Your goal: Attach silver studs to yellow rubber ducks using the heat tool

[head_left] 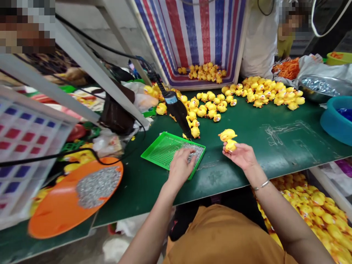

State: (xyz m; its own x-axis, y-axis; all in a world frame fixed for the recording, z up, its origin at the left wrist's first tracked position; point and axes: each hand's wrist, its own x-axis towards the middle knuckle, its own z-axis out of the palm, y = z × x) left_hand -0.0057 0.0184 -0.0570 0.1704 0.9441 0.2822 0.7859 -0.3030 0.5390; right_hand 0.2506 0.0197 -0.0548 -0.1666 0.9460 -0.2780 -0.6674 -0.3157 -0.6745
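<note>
My right hand (241, 154) holds a yellow toy duck (228, 139) by its lower part, just above the green table (247, 124). My left hand (181, 165) reaches into a green perforated tray (162, 150), fingers bent down onto a heap of small silver pieces (195, 152). Whether it grips any of them is hidden. A black electric screwdriver (177, 110) hangs on a cable just behind the tray.
Piles of yellow ducks (269, 91) lie across the table's far side and in a striped bag (203, 71). An orange dish (71, 198) of silver pieces sits left. A blue basin (337, 119) and metal bowl (321, 88) stand right. A bin of ducks (316, 209) is below.
</note>
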